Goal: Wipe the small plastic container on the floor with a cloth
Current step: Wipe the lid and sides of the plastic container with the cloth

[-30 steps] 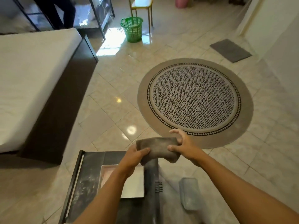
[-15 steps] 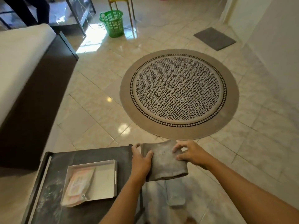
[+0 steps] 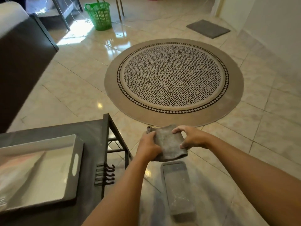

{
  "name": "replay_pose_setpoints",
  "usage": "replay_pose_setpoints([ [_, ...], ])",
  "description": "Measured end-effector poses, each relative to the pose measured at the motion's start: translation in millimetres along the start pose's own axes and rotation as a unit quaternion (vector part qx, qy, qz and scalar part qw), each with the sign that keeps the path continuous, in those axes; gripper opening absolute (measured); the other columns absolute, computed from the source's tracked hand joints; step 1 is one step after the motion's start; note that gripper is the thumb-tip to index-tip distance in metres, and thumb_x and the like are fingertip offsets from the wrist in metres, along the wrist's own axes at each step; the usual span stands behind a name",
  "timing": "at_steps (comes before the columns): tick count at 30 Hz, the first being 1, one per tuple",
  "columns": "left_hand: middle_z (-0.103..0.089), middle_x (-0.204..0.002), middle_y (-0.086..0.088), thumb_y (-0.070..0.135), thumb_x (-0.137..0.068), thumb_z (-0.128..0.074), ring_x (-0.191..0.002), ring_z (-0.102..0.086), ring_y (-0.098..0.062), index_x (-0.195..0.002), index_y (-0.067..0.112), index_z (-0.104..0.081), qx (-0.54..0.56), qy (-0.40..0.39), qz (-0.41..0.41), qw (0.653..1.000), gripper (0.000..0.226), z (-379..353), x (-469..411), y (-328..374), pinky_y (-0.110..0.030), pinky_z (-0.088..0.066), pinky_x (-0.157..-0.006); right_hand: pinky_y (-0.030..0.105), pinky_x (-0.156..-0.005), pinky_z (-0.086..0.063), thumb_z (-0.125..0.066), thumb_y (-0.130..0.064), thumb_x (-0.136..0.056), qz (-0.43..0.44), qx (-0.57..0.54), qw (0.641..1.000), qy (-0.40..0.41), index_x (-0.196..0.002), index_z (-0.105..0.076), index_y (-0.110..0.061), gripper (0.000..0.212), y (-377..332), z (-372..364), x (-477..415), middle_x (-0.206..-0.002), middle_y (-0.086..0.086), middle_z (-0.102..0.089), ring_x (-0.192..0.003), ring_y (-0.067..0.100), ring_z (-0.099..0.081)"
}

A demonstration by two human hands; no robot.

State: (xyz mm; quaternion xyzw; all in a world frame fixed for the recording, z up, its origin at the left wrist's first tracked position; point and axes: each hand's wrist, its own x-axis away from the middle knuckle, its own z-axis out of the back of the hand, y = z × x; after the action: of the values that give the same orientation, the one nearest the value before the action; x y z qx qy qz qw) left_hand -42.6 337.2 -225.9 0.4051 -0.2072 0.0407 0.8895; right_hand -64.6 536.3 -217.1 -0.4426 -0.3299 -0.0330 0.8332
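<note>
cloth folded and ready, container waiting below

at the left, a white tray sits on the dark surface, its contents blurred past reading. our left hand pinches one edge of the grey cloth, and our right hand clamps the other with thumb under and fingers over; we judge this squares the fold into a pad for wiping. the small plastic container lies on the floor right under the cloth, not yet touched. its far end hides behind the cloth.
</note>
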Motion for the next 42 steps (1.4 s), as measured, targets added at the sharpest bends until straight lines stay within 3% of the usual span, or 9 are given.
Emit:
replay_pose_setpoints([
  [3,-0.04,-0.13,-0.006,0.006,-0.073,-0.079,-0.102,-0.04,-0.017,-0.131,0.016,-0.055,-0.016,0.023,-0.03,0.999,0.064,-14,0,-17,-0.027,-0.045,-0.088,0.035,-0.063,-0.064,-0.071,0.018,-0.074,0.022,0.016,0.999,0.019,-0.131,-0.055,-0.019,0.069,16,-13,2,-0.13,0.009,-0.046,-0.098,0.028,-0.062],
  [5,-0.04,-0.13,-0.006,0.004,-0.073,-0.078,-0.102,-0.041,-0.017,-0.13,0.015,-0.055,-0.021,0.042,-0.05,0.998,0.062,-20,15,-19,-0.027,-0.045,-0.086,0.027,-0.055,-0.061,-0.07,0.018,-0.074,0.044,0.027,0.998,0.033,-0.131,-0.054,-0.017,0.069,21,-20,18,-0.132,0.01,-0.046,-0.1,0.029,-0.06],
  [10,-0.042,-0.13,-0.007,0.001,-0.075,-0.076,-0.1,-0.043,-0.018,-0.13,0.014,-0.055,-0.041,0.071,-0.097,0.992,0.061,-26,92,-7,-0.028,-0.049,-0.082,0.021,-0.048,-0.056,-0.069,0.02,-0.075,0.074,0.043,0.995,0.055,-0.134,-0.052,-0.017,0.072,25,-39,98,-0.13,0.01,-0.043,-0.09,0.022,-0.058],
  [19,-0.044,-0.133,-0.012,0.001,-0.075,-0.075,-0.104,-0.045,-0.019,-0.131,0.009,-0.054,-0.058,0.1,-0.173,0.978,0.06,-34,213,19,-0.027,-0.046,-0.081,0.033,-0.06,-0.063,-0.074,0.016,-0.073,0.125,0.084,0.981,0.124,-0.137,-0.051,-0.017,0.076,28,-66,228,-0.13,0.006,-0.042,-0.109,0.032,-0.056],
  [23,-0.043,-0.136,-0.011,0.005,-0.077,-0.077,-0.117,-0.048,-0.026,-0.122,0.007,-0.059,-0.065,0.104,-0.181,0.976,0.048,-48,234,17,-0.032,-0.049,-0.094,0.024,-0.051,-0.059,-0.072,0.017,-0.074,0.124,0.085,0.981,0.124,-0.139,-0.048,-0.018,0.077,42,-77,250,-0.126,0.002,-0.04,-0.103,0.027,-0.055],
  [27,-0.049,-0.122,-0.004,0.006,-0.077,-0.078,-0.112,-0.052,-0.024,-0.12,0.011,-0.061,-0.061,0.109,-0.181,0.976,0.046,-48,225,15,-0.026,-0.047,-0.083,0.019,-0.048,-0.056,-0.071,0.018,-0.073,0.133,0.083,0.98,0.122,-0.139,-0.048,-0.018,0.078,47,-78,239,-0.126,0.004,-0.041,-0.1,0.025,-0.056],
  [31,-0.038,-0.138,-0.006,0.007,-0.077,-0.079,-0.112,-0.046,-0.019,-0.132,0.012,-0.054,-0.058,0.115,-0.152,0.98,0.061,-47,194,-2,-0.016,-0.04,-0.082,0.028,-0.058,-0.062,-0.071,0.019,-0.072,0.126,0.069,0.984,0.107,-0.138,-0.048,-0.018,0.079,49,-80,199,-0.129,0.003,-0.043,-0.107,0.029,-0.057],
  [37,-0.032,-0.129,0.005,0.009,-0.081,-0.077,-0.103,-0.037,-0.01,-0.142,0.018,-0.042,-0.055,0.082,-0.097,0.99,0.071,-74,138,-60,-0.012,-0.045,-0.063,0.029,-0.062,-0.062,-0.074,0.014,-0.07,0.107,0.093,0.985,0.094,-0.139,-0.048,-0.022,0.083,89,-100,119,-0.136,0.005,-0.047,-0.106,0.025,-0.059],
  [42,-0.03,-0.138,0.001,0.005,-0.079,-0.076,-0.109,-0.032,-0.008,-0.149,0.017,-0.034,-0.038,0.058,-0.069,0.995,0.083,-109,108,-99,-0.01,-0.045,-0.074,0.036,-0.075,-0.063,-0.075,0.009,-0.074,0.093,0.11,0.987,0.066,-0.144,-0.042,-0.023,0.084,134,-112,70,-0.142,0.003,-0.045,-0.108,0.023,-0.06],
])
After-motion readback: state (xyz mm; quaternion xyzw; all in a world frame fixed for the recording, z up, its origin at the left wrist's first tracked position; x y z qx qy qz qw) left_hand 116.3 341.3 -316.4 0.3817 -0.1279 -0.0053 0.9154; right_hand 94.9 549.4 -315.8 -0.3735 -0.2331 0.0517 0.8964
